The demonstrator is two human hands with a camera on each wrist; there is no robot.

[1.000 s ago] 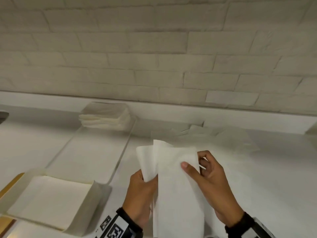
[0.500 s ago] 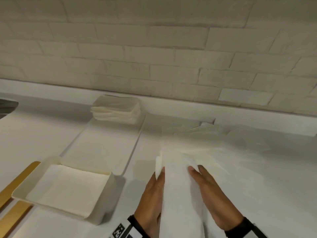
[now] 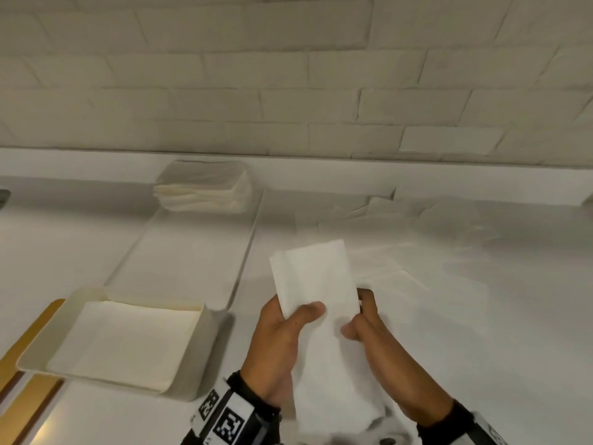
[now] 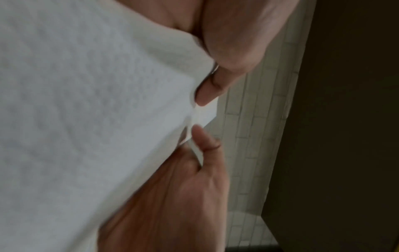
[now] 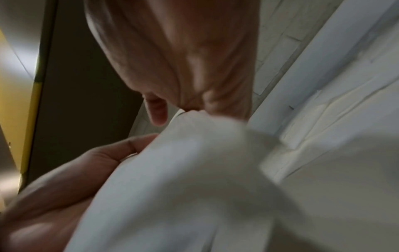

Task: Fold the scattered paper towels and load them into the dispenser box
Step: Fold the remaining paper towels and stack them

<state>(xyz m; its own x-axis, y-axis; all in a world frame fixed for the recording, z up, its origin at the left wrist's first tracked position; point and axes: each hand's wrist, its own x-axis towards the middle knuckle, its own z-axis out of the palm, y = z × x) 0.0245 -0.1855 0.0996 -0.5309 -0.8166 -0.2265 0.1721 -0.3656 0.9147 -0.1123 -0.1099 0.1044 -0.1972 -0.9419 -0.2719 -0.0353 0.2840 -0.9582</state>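
Note:
In the head view I hold a folded white paper towel (image 3: 316, 284) just above the counter, its top end pointing away from me. My left hand (image 3: 298, 317) grips its left edge with the thumb on top. The right hand (image 3: 356, 319) pinches its right edge, fingers curled behind. The towel's lower end hangs down between my wrists. Close up, the same towel (image 4: 86, 105) fills the left wrist view and shows blurred (image 5: 194, 187) in the right wrist view. The cream dispenser box (image 3: 195, 358) stands open at lower left, with flat towels inside.
A stack of folded towels (image 3: 202, 192) sits at the back, at the far end of a long clear tray (image 3: 244, 252). Loose unfolded towels (image 3: 417, 245) lie spread on the white counter to the right. A brick wall rises behind. Yellow strips (image 3: 29, 399) show at the lower left corner.
Half a second ago both hands lay flat, pressing the towel on the counter. Now they have lifted it and grip its edges.

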